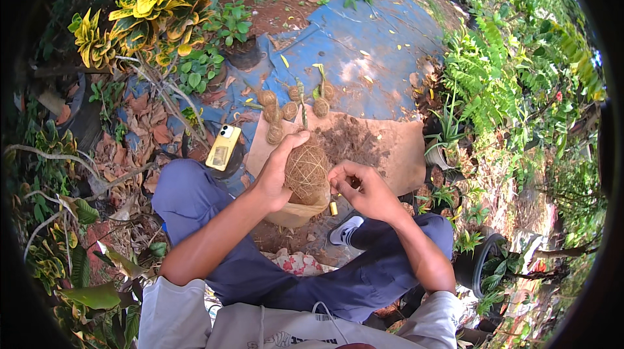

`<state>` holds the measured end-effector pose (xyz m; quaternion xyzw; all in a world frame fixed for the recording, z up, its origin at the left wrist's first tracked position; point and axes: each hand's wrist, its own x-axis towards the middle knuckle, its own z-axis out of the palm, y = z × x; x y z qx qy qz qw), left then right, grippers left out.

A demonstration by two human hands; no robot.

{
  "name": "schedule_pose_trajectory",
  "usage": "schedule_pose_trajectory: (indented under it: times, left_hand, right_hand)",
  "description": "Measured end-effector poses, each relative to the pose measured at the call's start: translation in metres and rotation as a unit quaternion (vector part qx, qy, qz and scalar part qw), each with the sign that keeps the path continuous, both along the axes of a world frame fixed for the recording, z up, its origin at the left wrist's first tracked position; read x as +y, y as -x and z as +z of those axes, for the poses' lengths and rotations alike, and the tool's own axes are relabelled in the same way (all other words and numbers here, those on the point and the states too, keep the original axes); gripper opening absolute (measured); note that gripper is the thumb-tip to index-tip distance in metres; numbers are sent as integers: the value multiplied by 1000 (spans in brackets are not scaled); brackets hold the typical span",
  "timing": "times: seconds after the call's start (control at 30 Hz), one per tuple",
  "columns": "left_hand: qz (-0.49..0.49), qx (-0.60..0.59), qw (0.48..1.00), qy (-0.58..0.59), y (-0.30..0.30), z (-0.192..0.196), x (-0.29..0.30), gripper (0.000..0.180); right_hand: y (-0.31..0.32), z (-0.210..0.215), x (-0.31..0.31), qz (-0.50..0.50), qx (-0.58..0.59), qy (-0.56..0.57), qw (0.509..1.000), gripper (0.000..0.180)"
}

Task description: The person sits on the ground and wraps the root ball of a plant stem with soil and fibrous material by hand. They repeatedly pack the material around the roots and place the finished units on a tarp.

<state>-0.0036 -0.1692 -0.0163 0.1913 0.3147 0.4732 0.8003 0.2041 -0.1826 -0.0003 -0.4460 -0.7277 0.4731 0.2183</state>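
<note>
My left hand point(278, 176) is wrapped round the left side of a brown fibre plant ball point(307, 170), its thumb at the top. Pale thread crisscrosses the ball, and a narrow green stem point(304, 116) rises at its upper end. Close against the ball's right side, my right hand point(365, 187) has thumb and fingers pinched together; whatever lies between them is too small to make out. Below the ball a folded edge of brown cardboard point(292, 214) shows. A small yellow cylinder, perhaps a thread spool point(334, 208), is on the ground under my right hand.
Ahead, several smaller wrapped balls point(289, 111) with shoots lie by a cardboard sheet point(406, 147) bearing loose dark soil point(344, 144). A blue tarp point(396, 37) spreads beyond. A yellow phone point(223, 148) rests near my left knee. Leafy plants point(500, 56) and pots point(481, 264) crowd both sides.
</note>
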Motion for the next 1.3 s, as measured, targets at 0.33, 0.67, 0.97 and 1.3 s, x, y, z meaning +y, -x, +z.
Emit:
schedule_pose_trajectory:
  times: [0.33,0.67,0.97,1.3]
  left_hand:
    - [-81,348,929,-101,-28,-8,-17,47]
    - [-97,244,954,-143,-16,-6,-9,57]
    - [55,38,998,-7,-13,-9,-3,50]
    - [-158,109,977,-91,-11,-7,-9,49]
  right_hand:
    - [-3,-10,7,-187,200,150,950,13]
    - [4,2,0,-163,209,32,964,12]
    - [10,5,-17,73,104,48,991,13]
    - [-9,-11,11,-142,214,162,953,14]
